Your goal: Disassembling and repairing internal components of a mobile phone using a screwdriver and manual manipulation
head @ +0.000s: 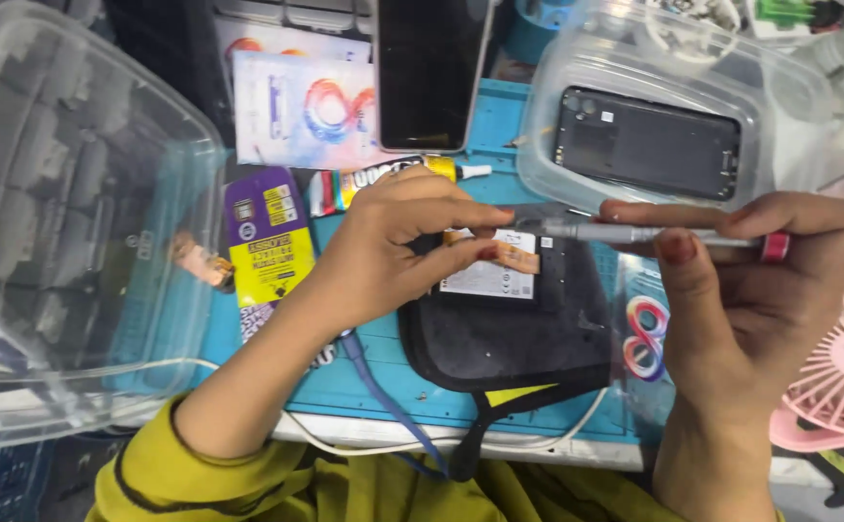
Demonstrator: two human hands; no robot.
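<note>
My left hand (398, 246) rests on an opened phone (499, 266) whose white-labelled battery shows, with fingertips pinched at the phone's top edge. The phone lies on a black pad (499, 338) over a blue work mat (364, 372). My right hand (760, 280) holds a slim grey tool with a red end (634, 233), kept level, its tip pointing left at the phone's top near my left fingertips. What the left fingers pinch is too small to tell.
A glue tube (393, 179) and a purple and yellow packet (269, 237) lie left of the phone. A clear tub (673, 87) at the back holds a black phone frame (646, 143). Another phone (429, 72), a large clear bin (64, 222) and a pink fan (842, 367) surround the mat.
</note>
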